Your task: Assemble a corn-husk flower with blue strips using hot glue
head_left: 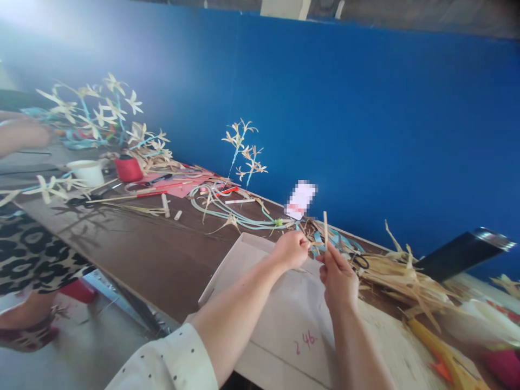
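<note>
While the right hand (337,277) pinches a straw strip (325,227) near its lower end, the strip stands upright above the fingers, just over the far edge of a cardboard sheet (260,309). Left hand (290,249) is clenched just beside the right, fingertips drawn together at the strip's base; what it grips is too small to tell. Both hands hover over the cardboard, which lies on a brown desk (162,254). Scissors (359,262) lie just past the right hand, next to a straw pile (406,279). Pale blue cords (219,208) loop on the desk behind the left hand. Farther left: red spool (128,168), white cup (88,173), straw flowers (101,111) on blue stems. Blue wall (365,119) backs the desk. Another person's hand (22,134) shows at the left edge, blurred.
</note>
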`<state>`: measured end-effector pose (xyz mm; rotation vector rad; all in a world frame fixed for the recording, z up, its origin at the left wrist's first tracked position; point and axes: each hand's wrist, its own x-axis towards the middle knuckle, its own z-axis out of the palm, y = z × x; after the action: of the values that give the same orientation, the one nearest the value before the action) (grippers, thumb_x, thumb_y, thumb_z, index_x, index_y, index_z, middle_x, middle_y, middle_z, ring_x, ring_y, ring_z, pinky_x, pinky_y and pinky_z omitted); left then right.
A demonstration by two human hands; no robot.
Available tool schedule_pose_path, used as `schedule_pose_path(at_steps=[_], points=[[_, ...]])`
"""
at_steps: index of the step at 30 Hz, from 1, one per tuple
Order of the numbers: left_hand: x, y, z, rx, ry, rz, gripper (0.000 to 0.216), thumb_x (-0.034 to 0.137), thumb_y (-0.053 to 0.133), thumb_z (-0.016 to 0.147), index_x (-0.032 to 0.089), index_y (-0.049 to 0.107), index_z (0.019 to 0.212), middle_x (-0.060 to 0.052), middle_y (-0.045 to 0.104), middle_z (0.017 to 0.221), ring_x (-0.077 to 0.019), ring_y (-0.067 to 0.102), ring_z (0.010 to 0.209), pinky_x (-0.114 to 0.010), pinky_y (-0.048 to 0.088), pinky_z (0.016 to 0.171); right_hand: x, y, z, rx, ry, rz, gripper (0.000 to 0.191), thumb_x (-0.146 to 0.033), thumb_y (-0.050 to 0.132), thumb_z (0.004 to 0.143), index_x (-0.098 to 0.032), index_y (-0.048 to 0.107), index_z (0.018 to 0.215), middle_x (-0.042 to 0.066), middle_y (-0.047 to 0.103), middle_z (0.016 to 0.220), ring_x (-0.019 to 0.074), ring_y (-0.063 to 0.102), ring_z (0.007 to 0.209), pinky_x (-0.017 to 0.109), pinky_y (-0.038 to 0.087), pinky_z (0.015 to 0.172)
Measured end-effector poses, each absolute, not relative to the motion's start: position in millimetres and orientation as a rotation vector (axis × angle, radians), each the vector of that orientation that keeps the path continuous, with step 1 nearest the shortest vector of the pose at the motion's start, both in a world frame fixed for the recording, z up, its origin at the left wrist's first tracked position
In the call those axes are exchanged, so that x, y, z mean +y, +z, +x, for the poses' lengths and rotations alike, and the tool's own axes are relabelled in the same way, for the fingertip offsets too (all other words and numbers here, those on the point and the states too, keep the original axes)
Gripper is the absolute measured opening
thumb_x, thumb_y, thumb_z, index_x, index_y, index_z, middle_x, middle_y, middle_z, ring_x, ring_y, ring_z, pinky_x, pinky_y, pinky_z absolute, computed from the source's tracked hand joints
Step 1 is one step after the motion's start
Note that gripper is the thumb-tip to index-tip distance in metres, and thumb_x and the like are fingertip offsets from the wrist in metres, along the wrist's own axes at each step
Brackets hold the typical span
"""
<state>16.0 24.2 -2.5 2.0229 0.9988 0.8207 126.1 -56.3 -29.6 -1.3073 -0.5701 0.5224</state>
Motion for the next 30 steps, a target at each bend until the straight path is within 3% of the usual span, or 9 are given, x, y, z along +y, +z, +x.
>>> schedule_pose_path(at_steps=[5,11,14,23,27,30], points=[[29,-1,13,1.066,0.827,1.951,0.019,0.029,0.048,0.079,0.019,0.062,0.072,-0.003,0.067,0.075,-0.0160,0.059,0.071,-0.025,0.041,0.063,-62,-23,127,-0.616,0.682,-1.111,0.058,-0.039,0.073,0.067,-0.025,0.057,0.121,-0.001,0.060,0.066,0.0016,0.030,0.041,0.017,0.021,0.038],[25,1,14,0.996,0.834,1.961,0.017,0.025,0.048,0.079,0.018,0.062,0.073,-0.004,0.068,0.079,-0.0153,0.060,0.073,-0.024,0.042,0.066,-61,-27,120,-0.814,0.891,-1.201,0.063,-0.042,0.070,0.070,-0.024,0.051,0.128,0.000,0.059,0.065,0.0039,0.031,0.040,0.018,0.016,0.038],[26,-2,16,0.967,0.835,2.003,0.017,0.023,0.047,0.079,0.018,0.061,0.069,-0.003,0.067,0.075,-0.0149,0.059,0.070,-0.024,0.041,0.063,-58,-31,120,-0.825,0.864,-1.262,0.061,-0.046,0.071,0.067,-0.024,0.057,0.122,-0.002,0.055,0.062,0.0038,0.029,0.040,0.019,0.014,0.037],[27,-7,17,0.959,0.808,2.077,0.017,0.023,0.049,0.078,0.017,0.058,0.066,-0.003,0.064,0.069,-0.0135,0.056,0.063,-0.023,0.037,0.058,-57,-30,124,-0.764,0.479,-1.484,0.053,-0.047,0.069,0.066,-0.021,0.066,0.113,0.000,0.058,0.062,0.0068,0.036,0.044,0.022,0.028,0.040],[31,-4,14,1.018,0.768,2.021,0.017,0.024,0.048,0.079,0.018,0.061,0.071,-0.003,0.065,0.073,-0.0150,0.057,0.067,-0.024,0.040,0.061,-61,-25,138,-0.537,0.378,-1.368,0.061,-0.046,0.071,0.065,-0.020,0.061,0.119,0.000,0.059,0.064,0.0052,0.034,0.041,0.021,0.025,0.038],[33,-3,13,1.079,0.754,1.976,0.018,0.025,0.047,0.080,0.018,0.062,0.074,-0.004,0.066,0.076,-0.0164,0.058,0.070,-0.025,0.042,0.064,-62,-23,136,-0.625,0.578,-1.180,0.065,-0.042,0.072,0.066,-0.025,0.053,0.126,-0.002,0.058,0.065,0.0032,0.032,0.041,0.018,0.023,0.039]])
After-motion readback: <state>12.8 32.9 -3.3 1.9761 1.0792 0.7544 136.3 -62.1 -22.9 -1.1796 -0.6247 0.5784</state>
